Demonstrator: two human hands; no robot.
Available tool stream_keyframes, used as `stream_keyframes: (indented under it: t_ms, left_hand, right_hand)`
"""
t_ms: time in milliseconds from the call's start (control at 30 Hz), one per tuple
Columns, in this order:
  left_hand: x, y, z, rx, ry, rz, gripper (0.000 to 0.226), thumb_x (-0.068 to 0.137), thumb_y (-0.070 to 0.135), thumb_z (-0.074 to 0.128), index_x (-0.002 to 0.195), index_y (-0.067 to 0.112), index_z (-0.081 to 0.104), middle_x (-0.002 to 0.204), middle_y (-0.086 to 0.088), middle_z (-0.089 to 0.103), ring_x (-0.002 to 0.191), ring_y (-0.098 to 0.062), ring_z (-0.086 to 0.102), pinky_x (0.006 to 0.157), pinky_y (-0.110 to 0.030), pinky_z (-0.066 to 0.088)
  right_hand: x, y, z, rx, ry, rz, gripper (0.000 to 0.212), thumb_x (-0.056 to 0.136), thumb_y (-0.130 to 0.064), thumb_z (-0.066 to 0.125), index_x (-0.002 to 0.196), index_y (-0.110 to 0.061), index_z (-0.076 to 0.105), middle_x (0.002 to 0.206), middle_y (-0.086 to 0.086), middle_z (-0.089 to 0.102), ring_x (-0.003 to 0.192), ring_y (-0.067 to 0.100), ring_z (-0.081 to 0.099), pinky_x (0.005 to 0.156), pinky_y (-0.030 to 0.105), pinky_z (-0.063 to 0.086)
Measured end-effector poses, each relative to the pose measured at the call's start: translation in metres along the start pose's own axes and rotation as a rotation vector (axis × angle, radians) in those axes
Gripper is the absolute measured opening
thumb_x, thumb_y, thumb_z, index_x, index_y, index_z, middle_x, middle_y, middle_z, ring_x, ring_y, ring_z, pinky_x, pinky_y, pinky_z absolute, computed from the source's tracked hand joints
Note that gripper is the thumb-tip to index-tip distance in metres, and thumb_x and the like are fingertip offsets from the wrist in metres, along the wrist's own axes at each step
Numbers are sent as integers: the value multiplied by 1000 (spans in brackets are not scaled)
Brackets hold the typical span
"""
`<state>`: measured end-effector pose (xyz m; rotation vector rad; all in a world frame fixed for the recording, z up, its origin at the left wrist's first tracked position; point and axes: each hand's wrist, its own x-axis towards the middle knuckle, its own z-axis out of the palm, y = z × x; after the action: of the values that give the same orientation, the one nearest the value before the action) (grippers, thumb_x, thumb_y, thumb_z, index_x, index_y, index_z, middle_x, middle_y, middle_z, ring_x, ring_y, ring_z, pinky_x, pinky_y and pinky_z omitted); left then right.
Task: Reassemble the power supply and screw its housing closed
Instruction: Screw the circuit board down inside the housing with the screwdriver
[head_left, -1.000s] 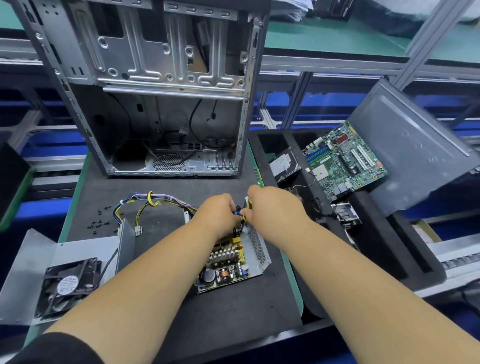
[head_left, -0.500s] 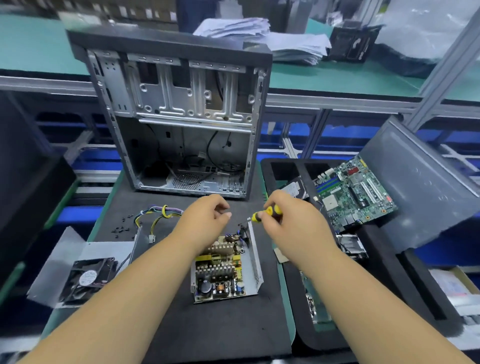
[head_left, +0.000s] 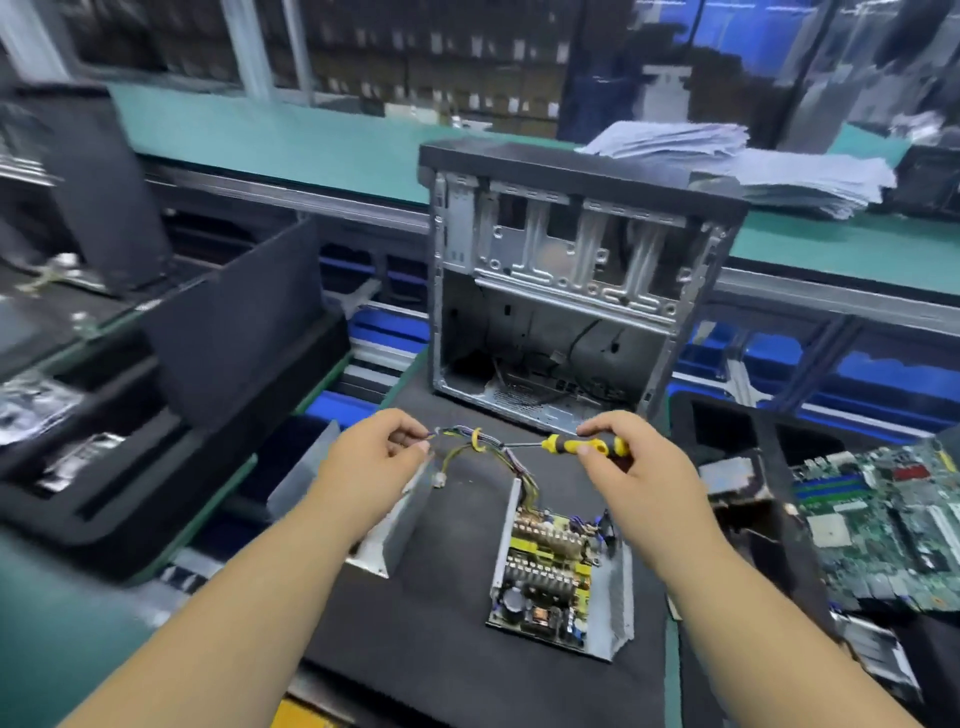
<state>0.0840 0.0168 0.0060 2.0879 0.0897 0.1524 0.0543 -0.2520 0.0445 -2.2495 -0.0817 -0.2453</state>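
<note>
Right hand (head_left: 644, 467) gripped yellow-black screwdriver (head_left: 582, 445), held level, tip pointing left at cable bundle (head_left: 480, 441). Left hand (head_left: 374, 462) pinched same bundle's end. Open power supply (head_left: 558, 571) lay on dark mat (head_left: 447, 613), board exposed, below hands; housing cover (head_left: 384, 530) beside it, left.

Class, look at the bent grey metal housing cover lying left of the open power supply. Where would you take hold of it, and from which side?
Grip the bent grey metal housing cover by its upright wall, coming from above with fingers on either face. That wall stands as a thin sheet edge clear of the black mat, whereas the flat part lies flush and offers nothing to pinch. This is likely the easiest hold.
</note>
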Motion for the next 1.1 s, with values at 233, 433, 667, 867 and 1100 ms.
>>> stream_keyframes:
  t_ms: [233,433,667,867,1100]
  left_hand:
    - [22,-31,-45,39,97,-66,11,87,23,66,85,34,67,81,16,65,70,5,57,67,-17,42]
    - [60,-55,-54,3,66,-101,10,86,27,65,86,37,67,85,27,63,72,5,57,68,-19,43]
    - [102,-77,-57,-4,-6,-142,9,86,27,64,85,36,66,83,27,62,71,5,57,66,-18,44]
    - [119,-94,-56,-26,-73,-167,9,89,26,63,87,34,66,84,15,64,70,5,55,66,-14,42]
    - [131,-104,-53,-75,-106,-170,10,88,25,63,88,34,67,87,13,65,73,4,57,68,-16,46]
  right_hand:
    - [38,-22,42,22,-74,-24,11,93,-32,59,94,-43,58,66,-15,55,49,3,44,47,26,34]
    - [78,-34,77,-7,-120,-2,15,92,-29,58,91,-44,58,71,-7,59,53,5,43,51,29,36]
    - [128,-38,127,-238,-223,85,9,92,-32,54,92,-41,57,65,-18,56,58,0,53,48,27,34]
    - [153,-30,154,-422,-294,168,7,88,-33,52,90,-36,58,72,-11,59,68,7,52,55,29,38]
    - [158,-28,162,-446,-306,188,8,87,-32,53,83,-37,58,64,-10,58,59,8,52,50,28,35]
